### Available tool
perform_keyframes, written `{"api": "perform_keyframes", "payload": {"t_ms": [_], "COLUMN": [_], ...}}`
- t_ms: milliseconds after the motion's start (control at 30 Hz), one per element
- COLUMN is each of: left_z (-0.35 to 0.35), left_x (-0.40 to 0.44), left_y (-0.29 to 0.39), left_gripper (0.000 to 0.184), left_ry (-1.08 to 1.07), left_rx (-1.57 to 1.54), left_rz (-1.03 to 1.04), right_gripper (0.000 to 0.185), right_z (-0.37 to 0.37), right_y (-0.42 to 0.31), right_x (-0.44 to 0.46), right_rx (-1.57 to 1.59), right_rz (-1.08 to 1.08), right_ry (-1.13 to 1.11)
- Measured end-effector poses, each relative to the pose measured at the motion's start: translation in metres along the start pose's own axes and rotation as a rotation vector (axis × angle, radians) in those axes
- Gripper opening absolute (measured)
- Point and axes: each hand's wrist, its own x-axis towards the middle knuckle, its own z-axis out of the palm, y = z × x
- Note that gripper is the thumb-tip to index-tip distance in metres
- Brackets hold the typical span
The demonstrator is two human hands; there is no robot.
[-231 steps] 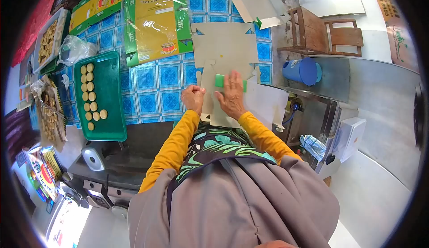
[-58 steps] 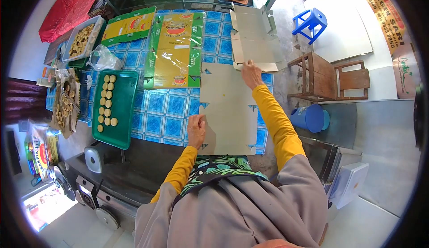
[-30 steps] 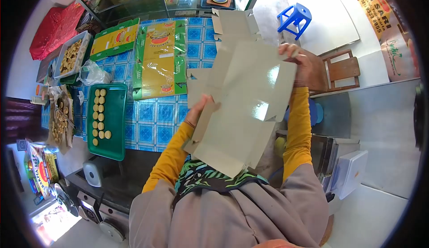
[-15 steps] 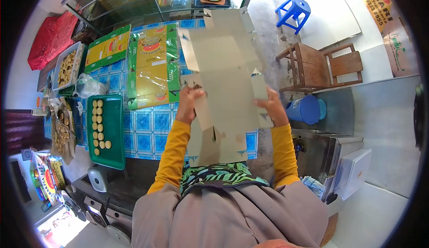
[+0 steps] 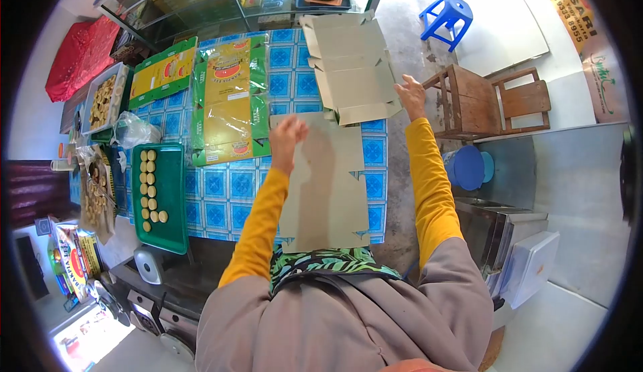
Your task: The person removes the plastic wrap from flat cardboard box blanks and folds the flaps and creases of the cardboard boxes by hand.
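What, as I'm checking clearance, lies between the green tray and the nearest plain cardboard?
Head view: blue tablecloth, the near end of the printed cardboard, and the left sleeve crossing above.

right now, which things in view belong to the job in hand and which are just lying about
Probably in the job:
flat cardboard sheet below the left hand
creased cardboard blank beside the right hand
perhaps the printed flat cartons

Seemingly just lying about:
blue plastic stool
wooden chair
green tray of round pastries

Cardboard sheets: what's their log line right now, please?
left hand: over near sheet; right hand: beside far sheet; green tray: round cakes inside
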Motion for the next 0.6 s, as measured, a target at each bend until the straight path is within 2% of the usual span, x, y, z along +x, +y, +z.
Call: {"api": "perform_keyframes", "payload": {"t_ms": [133,167,233,267,300,333,400,533,600], "left_z": [-0.047,-0.058,-0.076,-0.083,-0.088,-0.092,-0.106,-0.108,-0.107], "left_x": [-0.081,-0.096,-0.124,-0.133,-0.145,-0.160,-0.171,-0.167,-0.161], "left_y": [-0.039,-0.048,-0.061,-0.064,-0.062,-0.064,-0.082,-0.079,-0.083], "left_gripper": [0.028,0.028,0.027,0.027,0.028,0.029,0.031,0.032,0.032], "left_ry": [0.197,0.202,0.341,0.350,0.402,0.448,0.426,0.363,0.328], "left_rx": [0.149,0.144,0.440,0.438,0.662,0.893,0.868,0.730,0.733], "left_rz": [-0.069,-0.073,0.093,0.085,0.155,0.212,0.148,0.084,0.125], "right_gripper": [0.050,0.048,0.046,0.042,0.039,0.039,0.034,0.033,0.032], "right_z": [0.011,0.017,0.020,0.019,0.017,0.012,0.008,0.017,0.023], "right_y": [0.012,0.017,0.015,0.011,0.004,-0.007,-0.028,-0.026,-0.004], "right_x": [-0.021,-0.025,-0.039,-0.049,-0.060,-0.074,-0.110,-0.159,-0.141], "right_rx": [0.144,0.147,0.148,0.000,-0.149,-0.154,-0.003,-0.098,-0.035], "right_rz": [0.093,0.107,0.120,0.064,0.005,0.005,-0.077,-0.183,0.135], "right_ry": [-0.114,-0.066,-0.029,0.139,0.301,0.275,0.236,0.158,0.338]}}
